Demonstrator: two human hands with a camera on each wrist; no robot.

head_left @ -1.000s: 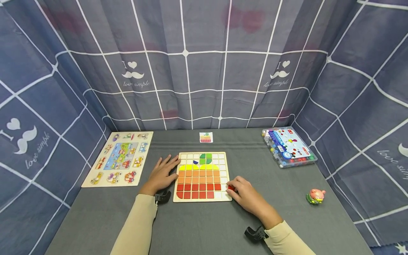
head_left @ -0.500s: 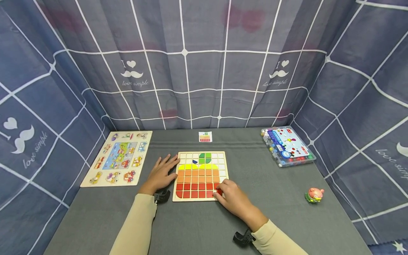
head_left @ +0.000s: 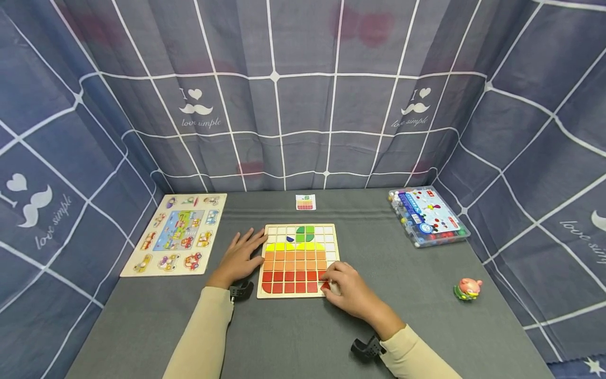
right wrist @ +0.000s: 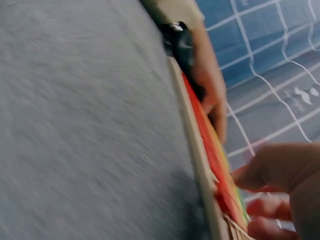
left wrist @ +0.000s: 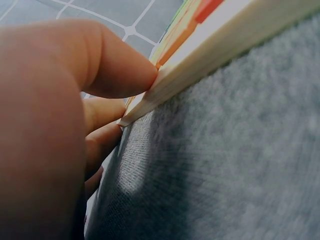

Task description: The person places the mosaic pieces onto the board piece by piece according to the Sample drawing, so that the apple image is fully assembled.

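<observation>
A square wooden board (head_left: 335,295) lies flat on the table, with rows of red, orange, yellow and green pieces set in its grid. A small dark blue piece (head_left: 290,239) is near its upper left. My left hand (head_left: 239,260) rests along the board's left side, fingers spread and thumb (left wrist: 132,75) at its wooden edge. Over the lower right corner is my right hand (head_left: 349,289), thumb and fingers bent but parted. A red piece (head_left: 325,286) shows at its fingertips, in the bottom row. The right wrist view is blurred, with nothing visible between thumb and fingers.
Behind the board lies a small picture card (head_left: 305,202). At left is a wooden vehicle puzzle (head_left: 163,263). A clear plastic case (head_left: 433,218) of coloured beads lies at the back right, and a pink figurine (head_left: 468,289) stands at the right. Grid-patterned curtains (head_left: 303,105) enclose the table.
My right hand has carried a red piece left from the board's right edge to the bottom row, then drawn back slightly rightward, leaving it there. The left hand stays at the board's edge.
</observation>
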